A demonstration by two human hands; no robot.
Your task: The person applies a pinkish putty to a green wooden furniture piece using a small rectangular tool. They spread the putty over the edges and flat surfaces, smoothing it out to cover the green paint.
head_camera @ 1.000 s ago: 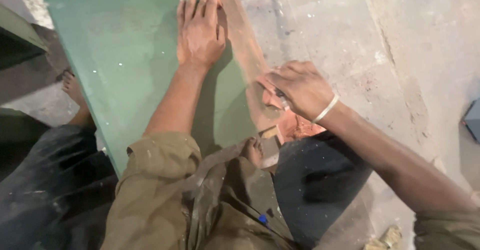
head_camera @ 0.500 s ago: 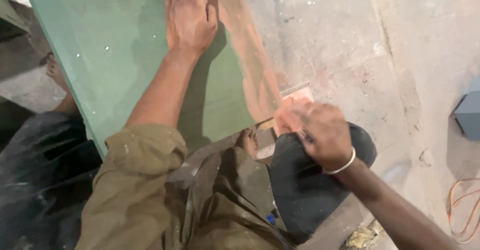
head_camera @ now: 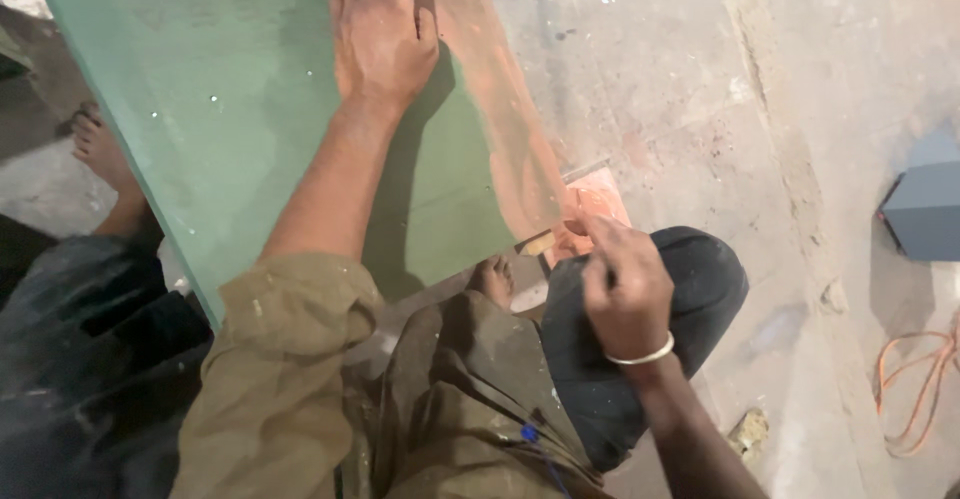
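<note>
Head view looks down on a green board [head_camera: 230, 109] lying across the person's lap, its right edge coated with reddish-brown paste. Left hand [head_camera: 380, 34] lies open and flat on the board near that edge, fingers spread toward the top. Right hand [head_camera: 625, 284] is closed around a paste-smeared scraper [head_camera: 590, 209] just off the board's lower right corner, above the knee. Right of the board, well apart, a grey box [head_camera: 925, 204] and an orange cable [head_camera: 915, 389] rest on the floor [head_camera: 700, 89].

One green board [head_camera: 250, 109], two hands, one orange scraper [head_camera: 598, 204], perhaps one grey box [head_camera: 925, 204]
</note>
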